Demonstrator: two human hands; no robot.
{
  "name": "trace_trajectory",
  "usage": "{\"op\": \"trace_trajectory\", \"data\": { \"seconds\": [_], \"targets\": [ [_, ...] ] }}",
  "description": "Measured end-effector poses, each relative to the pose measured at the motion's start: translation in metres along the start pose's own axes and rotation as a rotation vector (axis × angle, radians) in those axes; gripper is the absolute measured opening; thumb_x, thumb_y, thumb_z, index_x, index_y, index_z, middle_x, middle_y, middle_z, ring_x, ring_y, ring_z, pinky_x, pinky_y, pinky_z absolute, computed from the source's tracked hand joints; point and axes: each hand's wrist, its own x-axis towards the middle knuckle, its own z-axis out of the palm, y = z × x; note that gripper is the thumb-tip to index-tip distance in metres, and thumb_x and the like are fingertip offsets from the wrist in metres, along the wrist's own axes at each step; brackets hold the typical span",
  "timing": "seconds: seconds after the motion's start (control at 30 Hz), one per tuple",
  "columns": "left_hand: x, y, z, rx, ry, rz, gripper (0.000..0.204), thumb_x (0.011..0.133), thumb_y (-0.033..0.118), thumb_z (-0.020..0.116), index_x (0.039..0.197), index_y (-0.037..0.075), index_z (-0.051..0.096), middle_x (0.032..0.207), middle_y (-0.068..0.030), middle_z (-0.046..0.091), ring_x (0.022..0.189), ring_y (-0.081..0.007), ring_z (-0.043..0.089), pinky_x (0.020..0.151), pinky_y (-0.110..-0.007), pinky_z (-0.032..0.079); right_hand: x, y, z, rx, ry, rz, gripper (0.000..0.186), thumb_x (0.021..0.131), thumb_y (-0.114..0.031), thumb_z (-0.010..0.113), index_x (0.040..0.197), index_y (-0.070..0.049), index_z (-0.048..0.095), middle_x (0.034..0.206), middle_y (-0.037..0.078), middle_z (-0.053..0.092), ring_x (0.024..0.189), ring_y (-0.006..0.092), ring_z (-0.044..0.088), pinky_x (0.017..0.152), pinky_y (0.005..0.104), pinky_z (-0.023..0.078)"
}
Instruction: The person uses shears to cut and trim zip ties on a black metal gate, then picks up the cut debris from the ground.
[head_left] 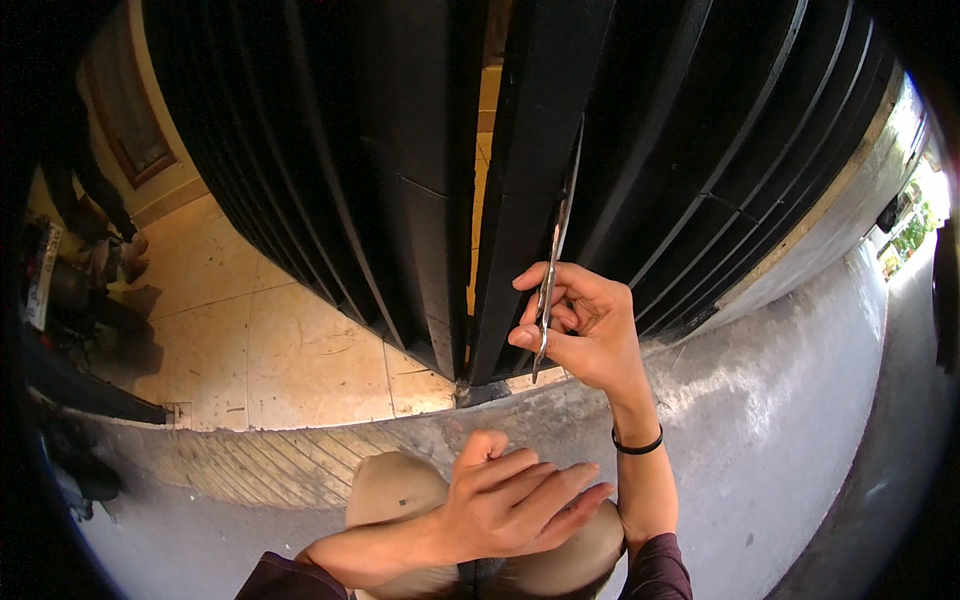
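My right hand is raised in front of a black slatted gate. Between its thumb and fingers it pinches a long, thin, flat piece, grey and shiny in places. Seen nearly edge-on, the piece tapers to a point at its upper end, so its exact kind is unclear. It stands close to the gate's slats; whether it touches them I cannot tell. Over my knees hovers my left hand, its fingers loosely bent and partly apart, with nothing visible in it. A black band circles my right wrist.
A narrow vertical gap splits the gate's panels in the middle. Behind it lies a tiled floor, with a dark motorbike-like shape at the far left. A grooved ramp edge and grey concrete run along the gate's foot.
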Motion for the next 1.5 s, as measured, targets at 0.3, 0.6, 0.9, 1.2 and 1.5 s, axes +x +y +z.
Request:
{"op": "trace_trajectory", "data": {
  "seconds": [0.3,0.6,0.9,1.2,1.5],
  "targets": [
    [0.003,-0.008,0.001,-0.004,0.009,0.015,0.024,0.07,0.017,0.087,0.092,0.015,0.079,0.054,0.0095,0.054,0.047,-0.0105,0.04,0.063,-0.032,0.023,-0.006,0.01,0.001,0.06,0.004,0.065,0.036,0.082,-0.003,0.087,0.115,0.003,0.073,0.069,-0.006,0.061,0.057,-0.0027,0.04,0.053,0.0157,0.037],
    [0.006,-0.012,0.008,-0.071,-0.002,-0.01,0.018,0.075,0.012,0.084,0.091,0.011,0.077,0.056,0.0079,0.054,0.047,-0.0107,0.041,0.064,-0.032,0.024,-0.087,0.002,-0.046,-0.092,0.179,0.092,0.046,0.077,-0.008,0.092,0.118,-0.002,0.073,0.088,0.0,0.069,0.075,0.0064,0.062,0.07,0.023,0.056],
    [0.006,-0.009,-0.002,-0.029,-0.015,-0.101,0.009,0.082,0.014,0.078,0.088,0.007,0.078,0.048,0.0074,0.045,0.043,-0.0094,0.037,0.068,-0.033,0.028,-0.071,0.052,-0.106,-0.085,0.268,0.11,0.043,0.081,-0.015,0.09,0.118,-0.004,0.07,0.089,-0.001,0.067,0.078,0.0051,0.058,0.07,0.021,0.051],
    [0.015,-0.018,-0.005,0.279,0.012,-0.261,0.013,0.09,0.018,0.071,0.092,0.005,0.071,0.053,0.0001,0.05,0.048,-0.0156,0.035,0.072,-0.036,0.032,-0.019,0.064,-0.152,-0.034,0.148,-0.087,0.054,0.071,-0.013,0.096,0.11,-0.003,0.062,0.091,0.006,0.068,0.073,0.0068,0.057,0.07,0.0206,0.051],
    [0.023,-0.02,0.011,0.422,0.004,-0.248,0.012,0.091,0.019,0.07,0.09,0.007,0.072,0.053,0.0018,0.052,0.043,-0.0134,0.038,0.074,-0.036,0.032,0.003,0.069,-0.161,0.069,0.108,-0.199,0.051,0.069,-0.007,0.097,0.105,-0.004,0.062,0.087,0.006,0.066,0.071,0.0059,0.059,0.072,0.0213,0.053]
  ]
}}
